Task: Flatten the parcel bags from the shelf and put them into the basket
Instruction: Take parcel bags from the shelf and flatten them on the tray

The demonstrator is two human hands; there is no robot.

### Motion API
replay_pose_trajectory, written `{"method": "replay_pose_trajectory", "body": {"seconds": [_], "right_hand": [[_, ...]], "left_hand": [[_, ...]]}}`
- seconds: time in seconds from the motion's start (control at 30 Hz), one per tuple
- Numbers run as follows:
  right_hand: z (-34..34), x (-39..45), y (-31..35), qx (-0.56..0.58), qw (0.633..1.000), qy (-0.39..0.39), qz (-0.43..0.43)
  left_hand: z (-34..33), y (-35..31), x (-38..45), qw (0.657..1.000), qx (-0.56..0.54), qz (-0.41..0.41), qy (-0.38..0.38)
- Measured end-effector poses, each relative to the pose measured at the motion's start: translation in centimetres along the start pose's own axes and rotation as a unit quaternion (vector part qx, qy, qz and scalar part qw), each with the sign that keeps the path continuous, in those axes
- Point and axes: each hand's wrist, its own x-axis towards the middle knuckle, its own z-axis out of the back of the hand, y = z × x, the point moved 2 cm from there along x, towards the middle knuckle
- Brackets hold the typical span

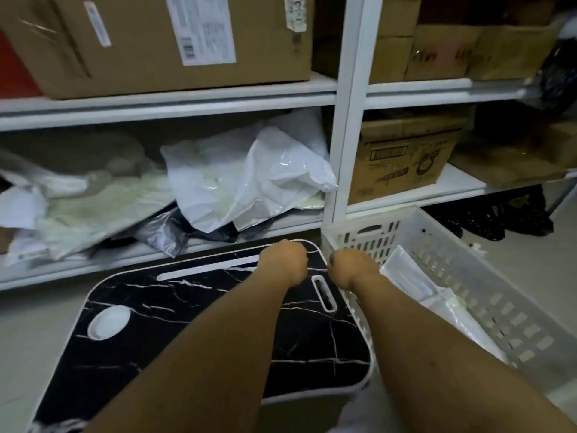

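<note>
In the head view, crumpled white parcel bags [249,176] lie heaped on the lower shelf [175,248] at centre frame, glossy and creased, with grey and dark ones beneath. A white slotted basket [487,295] at lower right holds flattened clear-white bags [437,298]. Both hands hang over a black marble-patterned board [193,310]: the left hand [282,260] and right hand [351,265] show curled fingers; whether they hold anything cannot be told.

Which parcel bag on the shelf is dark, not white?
The grey-black bag at the front edge of the lower shelf, partly under the big white bag. The other bags there are white or pale.
</note>
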Motion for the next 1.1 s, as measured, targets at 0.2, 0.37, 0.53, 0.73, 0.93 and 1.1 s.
{"method": "replay_pose_trajectory", "body": {"seconds": [0.2,0.37,0.53,0.73,0.93,1.1], "right_hand": [[1.1,0.9,9.0,-0.020,0.996,-0.020,0.082],[2.2,3.1,15.6,0.034,0.981,-0.133,0.141],[3.3,5.6,19.9,-0.038,0.977,-0.163,0.131],[2.9,7.5,20.3,-0.044,0.984,-0.132,0.113],[3.9,6.6,20.9,-0.016,0.971,-0.180,0.154],[6.2,3.6,20.4,-0.013,0.954,-0.248,0.166]], "left_hand": [[0.9,8.5,-1.9,0.992,-0.050,0.112,-0.032],[0.4,15.2,-1.7,0.973,-0.103,0.203,-0.021],[-0.1,18.5,-1.6,0.946,-0.189,0.261,-0.037],[0.0,20.3,-1.2,0.924,-0.264,0.273,-0.052],[1.9,20.7,-2.0,0.880,-0.359,0.298,-0.089],[4.6,19.8,-3.6,0.777,-0.533,0.313,-0.118]]}}
